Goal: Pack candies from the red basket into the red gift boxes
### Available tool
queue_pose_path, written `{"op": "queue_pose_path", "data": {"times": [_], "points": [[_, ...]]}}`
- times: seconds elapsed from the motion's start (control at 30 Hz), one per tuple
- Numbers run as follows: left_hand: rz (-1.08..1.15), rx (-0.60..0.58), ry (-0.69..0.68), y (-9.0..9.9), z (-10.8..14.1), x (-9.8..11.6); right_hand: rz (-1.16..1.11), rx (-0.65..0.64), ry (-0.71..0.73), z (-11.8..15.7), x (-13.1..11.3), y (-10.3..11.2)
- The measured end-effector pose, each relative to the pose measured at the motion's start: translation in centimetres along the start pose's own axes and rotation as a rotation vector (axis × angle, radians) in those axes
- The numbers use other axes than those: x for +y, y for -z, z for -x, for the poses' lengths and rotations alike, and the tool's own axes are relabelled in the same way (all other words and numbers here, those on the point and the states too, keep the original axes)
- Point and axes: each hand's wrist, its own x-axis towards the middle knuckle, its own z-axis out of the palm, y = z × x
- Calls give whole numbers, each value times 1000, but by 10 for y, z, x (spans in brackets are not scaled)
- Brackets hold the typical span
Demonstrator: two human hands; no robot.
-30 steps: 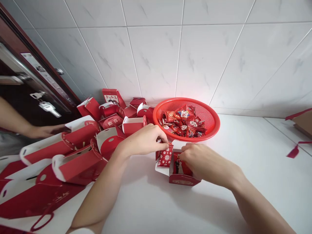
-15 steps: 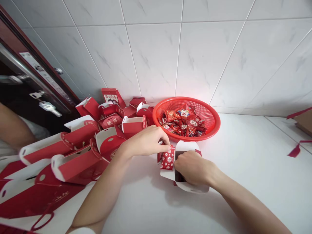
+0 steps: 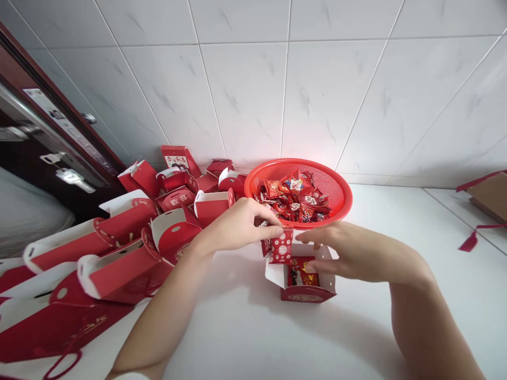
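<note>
Sachet (image 3: 282, 248), rectangular, red with white dots, pinched in my left hand (image 3: 247, 227); my right hand (image 3: 350, 250), fingers parted, over open red cardboard box (image 3: 304, 295).

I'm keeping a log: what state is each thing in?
Left hand: fingers closed
Spotted packet: held between them
Right hand: open, fingers apart
Front box: open, printed packet inside
Basket: holding wrapped packets
Boxes at left: several open
Keys: hanging
</note>
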Motion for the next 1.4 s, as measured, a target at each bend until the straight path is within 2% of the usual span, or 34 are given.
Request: {"op": "queue_pose_path", "data": {"times": [0.13, 0.3, 0.43, 0.7, 0.8, 0.93, 1.03, 1.17, 1.4], "points": [[144, 186, -56, -7, -2, 2, -327, 189, -72, -6, 10, 2], [275, 275, -99, -16, -6, 5, -486, 374, -138, -16, 10, -3], [314, 295, -135, -19, -8, 6, -645, 392, -53, -16, 8, -3], [332, 389, -206, -23, -10, 2, -796, 435, 57, -19, 13, -3], [359, 428, -234, -27, -13, 0, -843, 445, 61, -20, 14, -5], [391, 432, -264, -32, -16, -2, -778, 496, 21, -23, 15, -7], [381, 423, -243, -32, -15, -2, -767, 575, 39, -25, 14, -6], [358, 422, -208, -32, -15, 1, -858, 646, 69, -26, 12, -5], [341, 418, -183, -21, -15, 2, -1024, 680, 81, -23, 22, -3]]}}
